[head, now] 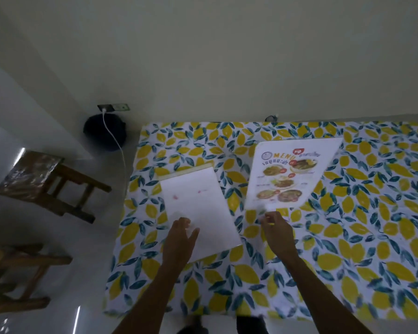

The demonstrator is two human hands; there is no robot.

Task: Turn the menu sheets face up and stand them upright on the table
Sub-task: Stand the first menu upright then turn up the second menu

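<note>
Centrally in the frame, the blank white face-down menu sheet [198, 208] runs lengthwise away from the spread, empty left hand [180, 233] resting on its near end. Right of it, the right hand [275, 227] pinches the printed face-up menu sheet [290, 174].

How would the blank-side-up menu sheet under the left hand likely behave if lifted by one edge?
The blank-side-up sheet lies flat with straight edges, so it is probably fairly stiff, perhaps laminated like the printed menu. It looks thin, so likely light. On the patterned tablecloth it may slide rather than lift cleanly under the left hand.
</note>
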